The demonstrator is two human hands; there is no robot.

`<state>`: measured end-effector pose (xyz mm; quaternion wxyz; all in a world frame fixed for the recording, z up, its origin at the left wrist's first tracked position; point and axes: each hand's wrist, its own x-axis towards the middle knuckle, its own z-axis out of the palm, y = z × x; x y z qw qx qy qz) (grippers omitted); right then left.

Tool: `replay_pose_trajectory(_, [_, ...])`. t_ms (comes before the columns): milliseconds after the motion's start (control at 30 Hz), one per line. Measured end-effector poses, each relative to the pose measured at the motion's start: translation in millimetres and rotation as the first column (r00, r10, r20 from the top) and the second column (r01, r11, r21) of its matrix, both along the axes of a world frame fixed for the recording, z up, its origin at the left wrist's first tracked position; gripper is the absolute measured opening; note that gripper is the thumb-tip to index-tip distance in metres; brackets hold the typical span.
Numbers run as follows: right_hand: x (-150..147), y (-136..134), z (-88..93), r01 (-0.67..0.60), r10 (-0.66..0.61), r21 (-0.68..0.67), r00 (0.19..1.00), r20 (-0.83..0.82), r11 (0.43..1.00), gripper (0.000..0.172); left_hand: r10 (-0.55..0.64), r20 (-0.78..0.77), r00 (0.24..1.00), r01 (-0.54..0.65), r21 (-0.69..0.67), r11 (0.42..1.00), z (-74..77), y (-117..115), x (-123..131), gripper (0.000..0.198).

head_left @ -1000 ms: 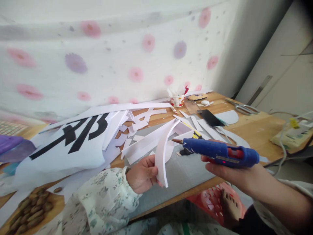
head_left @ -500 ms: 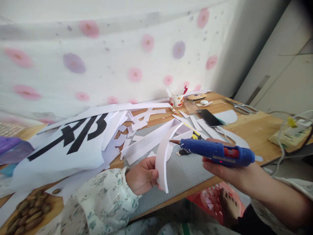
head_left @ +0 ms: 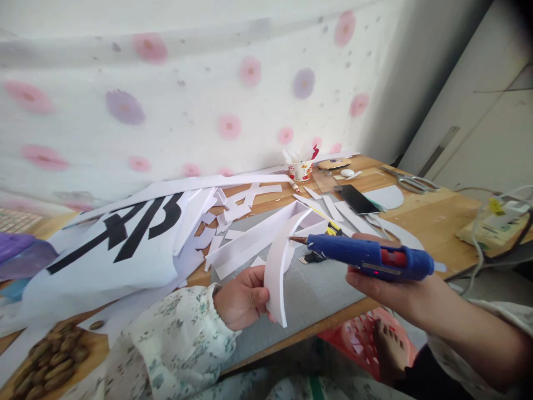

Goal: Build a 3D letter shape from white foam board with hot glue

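My left hand (head_left: 245, 297) is closed on a curved white foam-board strip (head_left: 275, 272), thumb in front, holding it upright above the table edge. In my right hand (head_left: 387, 289) is a blue hot glue gun (head_left: 366, 257), lying sideways with a small red light lit. Its metal nozzle points left and is at or very near the strip's inner edge; I cannot tell whether they touch. My right fingers are partly hidden behind the gun. Behind the strip, a white angular foam-board frame (head_left: 254, 241) rests on the grey cutting mat (head_left: 320, 300).
White scraps (head_left: 237, 211) litter the wooden table. Printed paper with black shapes (head_left: 91, 278) lies left, near a pile of brown nuts (head_left: 52, 361). Beyond the mat are a phone (head_left: 358, 199), scissors (head_left: 412, 180) and a paper cup (head_left: 300, 169). A power strip (head_left: 495, 225) with cables stands right.
Almost nothing differs. The view has shifted very slightly; both hands, the strip and the glue gun keep nearly the same places.
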<state>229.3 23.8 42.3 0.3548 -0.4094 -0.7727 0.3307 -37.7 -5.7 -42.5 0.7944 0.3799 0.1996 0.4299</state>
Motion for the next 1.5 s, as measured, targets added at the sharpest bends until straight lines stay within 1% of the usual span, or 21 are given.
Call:
replay_pose_trajectory(100, [-1,1,2.0,0.005,-0.005,0.008,1.0,-0.004,1.0,0.012,0.005,-0.008,1.0,-0.005,0.0,1.0,-0.8,0,0,0.029])
replay_pose_trajectory(367, [3,2,1.1,0.059,-0.059,-0.025,0.998,0.007,0.998,0.014,0.007,-0.013,1.0,-0.007,0.004,1.0,-0.5,-2,0,0.03])
replay_pose_trajectory(667, [4,4,1.9,0.159,-0.16,-0.026,0.987,-0.015,0.987,0.014,-0.005,-0.015,1.0,0.006,0.018,1.0,2.5,-1,0,0.031])
replay_pose_trajectory(933, [8,7,-0.2,0.155,-0.155,-0.032,0.987,-0.028,0.987,0.014,-0.002,-0.02,1.0,0.002,0.021,1.0,1.9,-1,1,0.03])
replay_pose_trajectory(1133, [11,10,-2.2,0.202,-0.204,-0.045,0.978,-0.038,0.978,0.014,-0.002,-0.023,1.0,0.002,0.024,1.0,0.8,-1,-1,0.03])
replay_pose_trajectory(1500, [13,13,-0.3,0.237,-0.24,-0.082,0.97,-0.035,0.968,0.016,-0.014,-0.034,0.999,0.015,0.011,1.0,2.5,-1,0,0.031])
